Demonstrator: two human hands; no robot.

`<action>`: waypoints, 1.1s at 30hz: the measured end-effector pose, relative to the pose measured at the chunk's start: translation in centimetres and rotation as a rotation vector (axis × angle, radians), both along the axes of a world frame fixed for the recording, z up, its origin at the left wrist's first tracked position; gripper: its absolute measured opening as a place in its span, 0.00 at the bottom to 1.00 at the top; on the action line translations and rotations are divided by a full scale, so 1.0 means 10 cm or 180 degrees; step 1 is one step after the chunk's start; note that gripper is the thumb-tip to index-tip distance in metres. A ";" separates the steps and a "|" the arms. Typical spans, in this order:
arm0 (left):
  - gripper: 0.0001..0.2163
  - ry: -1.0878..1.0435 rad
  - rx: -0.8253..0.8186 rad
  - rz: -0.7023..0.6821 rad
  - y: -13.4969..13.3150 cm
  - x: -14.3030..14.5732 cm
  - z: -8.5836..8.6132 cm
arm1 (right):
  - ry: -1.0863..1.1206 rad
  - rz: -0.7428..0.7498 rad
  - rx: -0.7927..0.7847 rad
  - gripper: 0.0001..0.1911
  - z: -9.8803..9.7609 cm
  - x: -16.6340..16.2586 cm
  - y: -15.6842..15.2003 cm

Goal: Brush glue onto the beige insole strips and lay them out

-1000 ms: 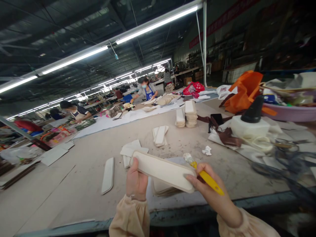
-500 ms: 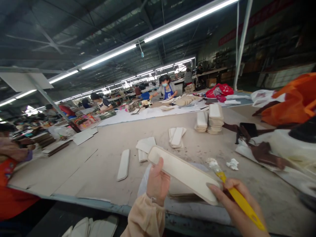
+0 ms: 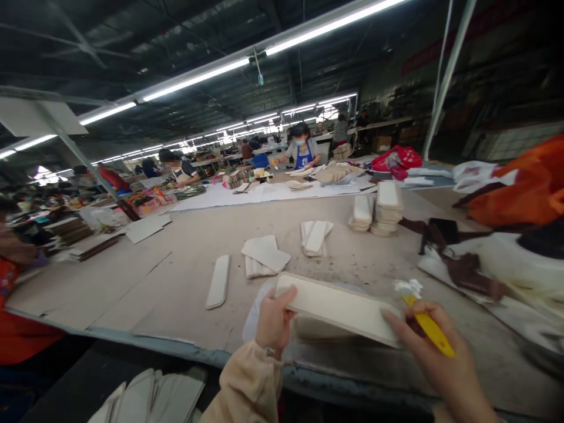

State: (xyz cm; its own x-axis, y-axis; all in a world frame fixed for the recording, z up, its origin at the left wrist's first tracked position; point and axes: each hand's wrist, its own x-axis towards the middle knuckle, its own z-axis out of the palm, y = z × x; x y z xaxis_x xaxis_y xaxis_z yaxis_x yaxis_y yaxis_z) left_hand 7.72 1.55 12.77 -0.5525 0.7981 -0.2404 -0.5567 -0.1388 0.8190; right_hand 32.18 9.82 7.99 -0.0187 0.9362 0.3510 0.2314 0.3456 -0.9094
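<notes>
A long cream panel (image 3: 339,304) with rounded corners is held level above the table's near edge. My left hand (image 3: 272,322) is closed on its left end, thumb on top. My right hand (image 3: 440,358) pinches the right end with the thumb and also grips a yellow-handled brush (image 3: 434,333). White paste coats the brush's tip, which points away from me. Directly below the panel lies a stack of similar panels (image 3: 319,330), partly hidden by it. A single loose panel (image 3: 219,282) lies to the left, and a small overlapping pile (image 3: 267,255) sits just beyond my left hand.
Farther back stand more panel piles (image 3: 316,238) and two taller stacks (image 3: 388,202). A whitish container (image 3: 506,264) and brown scraps crowd the right side, near an orange bag (image 3: 520,182). More panels (image 3: 150,399) lie below the table edge. A co-worker (image 3: 304,154) sits across.
The panel has turned from a steep slant to nearly level, its right end rising. My right hand has moved right and up with the brush. A wad of white paste beside the brush is now hidden.
</notes>
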 end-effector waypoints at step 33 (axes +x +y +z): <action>0.18 0.1406 -0.1106 -0.0574 0.01 -0.44 -0.66 | -0.2213 0.0606 0.0830 0.13 -0.40 -0.19 -0.07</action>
